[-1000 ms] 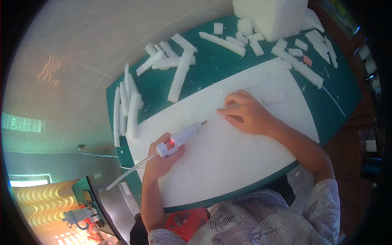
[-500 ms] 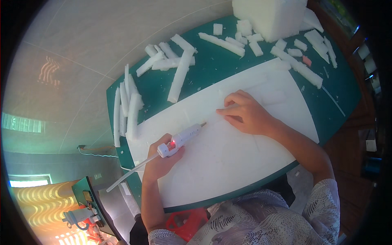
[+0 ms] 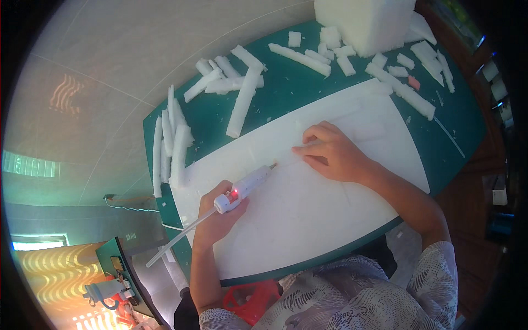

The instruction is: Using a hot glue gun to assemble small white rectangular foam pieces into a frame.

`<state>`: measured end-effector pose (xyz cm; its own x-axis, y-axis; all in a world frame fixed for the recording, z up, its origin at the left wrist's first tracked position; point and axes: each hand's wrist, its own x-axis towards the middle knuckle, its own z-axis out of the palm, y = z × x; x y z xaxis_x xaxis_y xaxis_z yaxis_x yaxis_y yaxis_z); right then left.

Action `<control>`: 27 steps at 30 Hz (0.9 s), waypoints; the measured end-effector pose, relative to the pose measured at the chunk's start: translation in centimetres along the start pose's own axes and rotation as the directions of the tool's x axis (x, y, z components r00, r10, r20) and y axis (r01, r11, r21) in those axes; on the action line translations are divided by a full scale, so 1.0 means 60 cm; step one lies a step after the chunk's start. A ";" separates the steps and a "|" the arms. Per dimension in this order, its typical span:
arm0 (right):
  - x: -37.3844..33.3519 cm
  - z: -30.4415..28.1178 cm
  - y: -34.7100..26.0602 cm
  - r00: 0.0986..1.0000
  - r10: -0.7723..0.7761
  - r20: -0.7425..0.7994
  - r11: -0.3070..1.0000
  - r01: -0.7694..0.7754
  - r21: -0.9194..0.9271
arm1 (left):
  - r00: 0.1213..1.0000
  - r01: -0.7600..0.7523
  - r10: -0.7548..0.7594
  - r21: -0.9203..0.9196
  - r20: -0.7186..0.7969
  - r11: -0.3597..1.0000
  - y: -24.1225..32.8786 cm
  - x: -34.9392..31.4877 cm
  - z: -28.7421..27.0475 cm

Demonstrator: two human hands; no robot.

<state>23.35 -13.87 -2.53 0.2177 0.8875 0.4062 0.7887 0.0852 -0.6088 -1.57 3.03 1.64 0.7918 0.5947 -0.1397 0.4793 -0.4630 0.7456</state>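
My left hand point(image 3: 219, 217) is wrapped around a white hot glue gun point(image 3: 250, 185) with a red light glowing on its body. A long pale glue stick point(image 3: 179, 236) juts from its back end. Its nozzle points up and right, a short way from the fingertips of my right hand point(image 3: 333, 154). Those fingers are curled together low over a large white board point(image 3: 286, 220). Whatever they pinch is pale and blends into the board, so I cannot make it out.
White foam strips point(image 3: 245, 102) lie along the far left of the green table point(image 3: 206, 132). Smaller foam offcuts point(image 3: 344, 60) and a big foam block point(image 3: 366, 25) are at the far right. A thin clear stick point(image 3: 450, 136) lies at the right. A red plastic bag point(image 3: 250, 302) is below the near edge.
The glue gun has shifted very slightly, and the glue stick's rear end has dropped a little. My right hand has stayed almost still.
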 end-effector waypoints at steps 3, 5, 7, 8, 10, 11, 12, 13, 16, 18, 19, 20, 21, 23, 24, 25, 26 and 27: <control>-0.001 0.000 0.001 1.000 0.000 -0.002 1.000 0.000 -0.003 | 1.000 -0.003 0.003 -0.003 -0.003 1.000 0.003 0.000 0.002; -0.001 0.002 0.002 1.000 0.001 -0.001 1.000 -0.001 0.000 | 1.000 0.001 -0.001 -0.004 -0.008 1.000 0.003 0.000 0.000; -0.001 0.002 0.001 1.000 0.001 -0.007 1.000 -0.001 0.016 | 1.000 0.022 -0.023 0.058 0.019 0.998 0.003 0.001 -0.003; -0.001 0.003 0.001 1.000 0.001 -0.007 1.000 -0.001 0.016 | 1.000 0.022 -0.023 0.058 0.019 0.998 0.002 0.001 -0.002; 0.000 0.002 0.000 1.000 0.009 -0.012 1.000 -0.009 0.030 | 1.000 -0.016 0.016 0.011 -0.004 1.000 0.001 0.001 0.000; 0.000 0.002 0.001 1.000 0.009 -0.012 1.000 -0.009 0.030 | 1.000 -0.016 0.016 0.011 -0.004 1.000 0.001 0.000 0.000; -0.001 0.001 0.001 1.000 0.002 -0.011 1.000 -0.002 0.023 | 1.000 -0.015 0.015 0.005 -0.006 1.000 0.002 0.001 0.001; -0.001 0.000 0.002 1.000 -0.005 -0.011 1.000 0.005 0.016 | 1.000 -0.015 0.015 -0.001 -0.009 1.000 0.002 0.001 0.002; 0.000 0.000 0.001 1.000 -0.007 -0.014 1.000 0.008 0.030 | 1.000 0.025 -0.025 0.025 0.015 0.999 0.001 0.001 -0.001; 0.000 0.002 0.002 1.000 -0.010 -0.017 0.999 0.011 0.030 | 1.000 0.023 -0.023 0.029 0.012 0.999 0.001 0.000 -0.002; 0.000 0.002 0.003 1.000 -0.013 -0.019 1.000 0.013 0.028 | 1.000 0.020 -0.020 0.032 0.011 0.999 0.002 0.001 -0.001; 0.000 0.002 0.003 1.000 -0.012 -0.019 1.000 0.013 0.027 | 1.000 0.019 -0.019 0.031 0.011 0.999 0.004 0.001 -0.001; 0.000 0.002 0.003 1.000 -0.016 -0.020 1.000 0.016 0.025 | 1.000 0.023 -0.023 0.025 0.011 0.999 0.006 0.001 -0.002; 0.000 0.003 0.004 1.000 -0.020 -0.021 0.999 0.020 0.025 | 1.000 0.028 -0.028 0.019 0.011 0.999 0.006 0.000 -0.002; 0.000 0.003 0.004 1.000 -0.015 -0.017 1.000 0.016 0.026 | 1.000 0.006 -0.006 0.011 0.000 1.000 0.004 0.000 -0.001; -0.001 0.003 0.003 1.000 -0.011 -0.014 1.000 0.011 0.027 | 1.000 -0.016 0.016 0.003 -0.010 1.000 0.002 0.000 0.000; -0.001 0.002 0.002 1.000 -0.011 -0.014 1.000 0.011 0.026 | 1.000 -0.017 0.017 0.003 -0.010 1.000 0.000 0.000 0.001; 0.000 0.001 0.001 1.000 -0.004 -0.012 1.000 0.005 0.030 | 1.000 -0.021 0.021 -0.001 -0.015 1.000 -0.001 0.000 0.002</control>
<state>23.35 -13.85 -2.59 0.2210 0.8816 0.4170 0.7720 0.1031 -0.6272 -1.57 2.97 1.49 0.7960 0.5944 -0.1146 0.4622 -0.4746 0.7491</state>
